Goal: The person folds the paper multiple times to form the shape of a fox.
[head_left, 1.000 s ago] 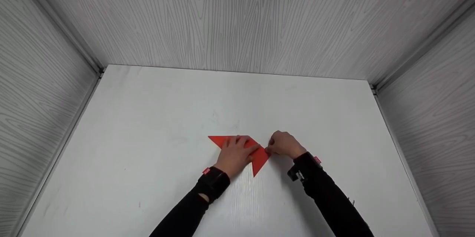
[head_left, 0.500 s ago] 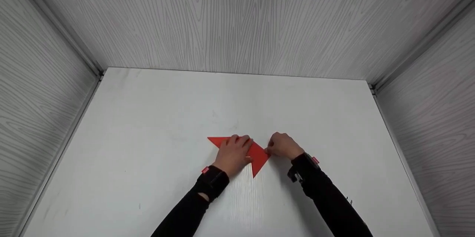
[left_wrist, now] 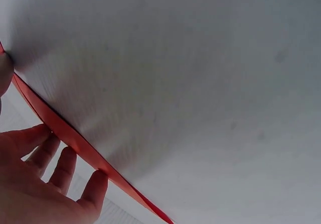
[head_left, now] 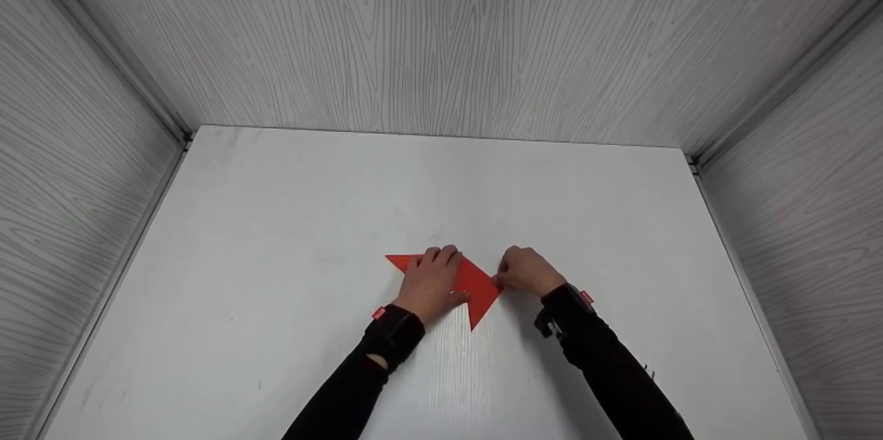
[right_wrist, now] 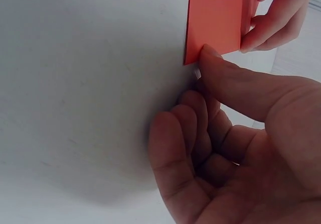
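Observation:
A folded sheet of red paper [head_left: 477, 283] lies on the white table, with one point to the left and another toward the person. My left hand [head_left: 429, 286] rests across its left half, fingers spread, covering part of it. Seen from the left wrist, the fingertips [left_wrist: 99, 178] touch along the edge of the paper [left_wrist: 83, 146], whose layers gape slightly. My right hand [head_left: 528, 270] pinches the right-hand corner. In the right wrist view the thumb [right_wrist: 213, 61] presses on top of that corner, the other fingers curled below.
The white tabletop [head_left: 276, 219] surrounds the paper. Grey wood-grain panels stand at the back [head_left: 441, 40], the left [head_left: 76, 171] and the right [head_left: 800, 205]. Black straps [head_left: 394, 338] with cameras sit on both wrists.
My left hand has slid a little left over the paper, its thumb drawing back from the right part and baring more red. The right hand stays at the corner.

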